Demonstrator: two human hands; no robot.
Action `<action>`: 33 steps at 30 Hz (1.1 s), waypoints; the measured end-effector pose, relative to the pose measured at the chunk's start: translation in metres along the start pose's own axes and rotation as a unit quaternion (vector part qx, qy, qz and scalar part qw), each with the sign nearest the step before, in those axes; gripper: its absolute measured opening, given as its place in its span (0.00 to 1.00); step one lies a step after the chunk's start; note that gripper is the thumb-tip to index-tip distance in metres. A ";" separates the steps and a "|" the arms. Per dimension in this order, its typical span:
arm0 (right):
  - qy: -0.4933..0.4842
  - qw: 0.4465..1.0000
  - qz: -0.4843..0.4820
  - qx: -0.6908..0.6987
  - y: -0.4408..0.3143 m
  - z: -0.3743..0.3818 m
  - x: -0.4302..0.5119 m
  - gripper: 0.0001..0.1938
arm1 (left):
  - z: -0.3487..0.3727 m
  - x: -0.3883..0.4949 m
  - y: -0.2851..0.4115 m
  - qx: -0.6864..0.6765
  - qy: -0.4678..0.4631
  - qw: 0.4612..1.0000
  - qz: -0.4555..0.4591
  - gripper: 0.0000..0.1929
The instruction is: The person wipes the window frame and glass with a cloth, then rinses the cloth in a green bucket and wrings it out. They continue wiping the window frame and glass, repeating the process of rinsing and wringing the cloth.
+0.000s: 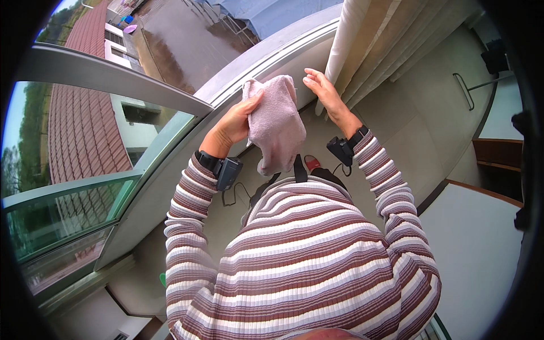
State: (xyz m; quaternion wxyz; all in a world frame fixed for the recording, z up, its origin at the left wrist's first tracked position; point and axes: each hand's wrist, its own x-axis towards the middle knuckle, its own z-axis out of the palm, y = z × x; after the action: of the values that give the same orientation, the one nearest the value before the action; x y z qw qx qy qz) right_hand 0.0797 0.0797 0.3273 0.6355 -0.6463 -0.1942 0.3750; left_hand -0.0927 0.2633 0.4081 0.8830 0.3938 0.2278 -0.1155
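Observation:
A folded pink cloth hangs from my left hand, with the thumb lying over its upper left side. Its lower end droops in loose folds in front of my waist. To the right of the cloth, my right hand is raised with fingers apart and holds nothing. That hand is close to the edge of a pale curtain. Just beyond the cloth runs the white window track along the sill. Black devices are strapped to both wrists.
A sliding window frame with glass panes stands on the left. Outside are a tiled roof and a blue sheet. On the right are a white-topped piece of furniture and a metal bar above the tiled floor.

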 end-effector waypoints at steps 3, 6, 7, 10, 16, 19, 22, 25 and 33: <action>-0.016 0.986 0.160 0.042 0.040 -0.005 -0.006 0.44 | 0.002 -0.005 -0.010 -0.094 0.016 0.993 0.063 0.25; -0.150 0.944 0.252 0.148 0.066 0.012 0.003 0.36 | 0.003 -0.013 -0.014 -0.140 0.039 0.984 0.103 0.24; -0.230 0.921 0.223 0.221 0.071 0.015 0.006 0.33 | 0.003 -0.018 -0.015 -0.148 0.042 0.981 0.116 0.24; -0.252 0.925 0.188 0.212 0.073 0.026 0.023 0.21 | 0.002 -0.037 -0.018 -0.157 0.077 0.972 0.155 0.23; -0.248 0.917 0.117 0.289 0.028 0.018 0.043 0.09 | -0.032 -0.099 -0.031 -0.090 0.215 0.960 0.153 0.19; -0.246 0.946 0.066 0.199 -0.013 0.021 0.051 0.06 | -0.058 -0.125 -0.039 -0.062 0.303 0.939 0.151 0.13; -0.236 0.969 0.062 0.032 -0.049 0.035 0.058 0.07 | -0.077 -0.146 -0.044 -0.074 0.384 0.905 0.169 0.11; -0.234 0.967 0.018 -0.100 -0.078 0.050 0.060 0.12 | -0.081 -0.162 -0.042 0.012 0.426 0.881 0.203 0.11; -0.358 0.851 -0.154 -0.352 -0.151 0.074 0.068 0.27 | -0.073 -0.183 -0.016 0.155 0.504 0.803 0.279 0.09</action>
State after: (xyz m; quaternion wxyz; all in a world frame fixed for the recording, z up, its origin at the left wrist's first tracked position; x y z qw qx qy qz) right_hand 0.1032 0.1966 0.4637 0.3015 -0.6095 -0.6245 0.3842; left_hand -0.2804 0.3115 0.4455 0.5653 0.5748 0.4998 0.3166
